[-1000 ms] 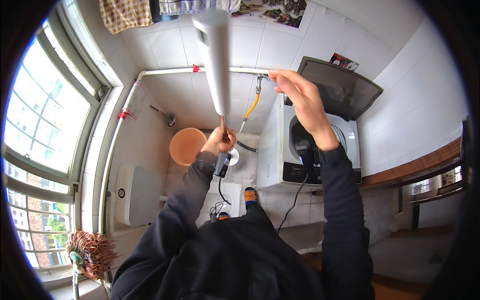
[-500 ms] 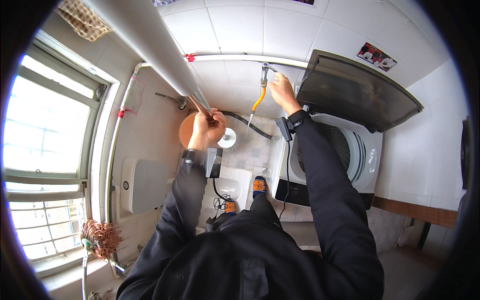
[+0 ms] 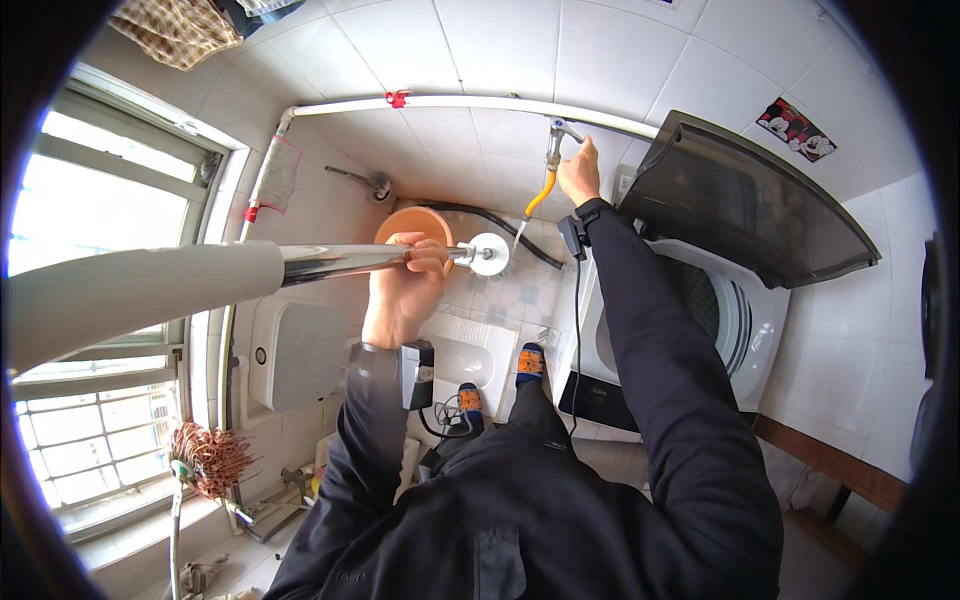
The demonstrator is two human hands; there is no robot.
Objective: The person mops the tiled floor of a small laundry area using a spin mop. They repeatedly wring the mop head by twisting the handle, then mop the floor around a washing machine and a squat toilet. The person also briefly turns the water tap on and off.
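Where white tiles (image 3: pixel 480 50) line walls, washing machine (image 3: pixel 700 320), window (image 3: pixel 100 170).

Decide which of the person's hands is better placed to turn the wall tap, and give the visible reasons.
The right hand is probably better placed: it is already raised to the tap above the yellow hose. The left hand is closed around the metal pole, well away from the tap.

Premises: a small home bathroom used also for laundry. White wall tiles (image 3: pixel 480 45) throughout. Squat toilet (image 3: pixel 480 350) at centre, cistern (image 3: pixel 295 350) centre left, washing machine (image 3: pixel 700 320) at right with lid raised, tap (image 3: pixel 553 135) on the upper wall, window (image 3: pixel 90 200) at left.
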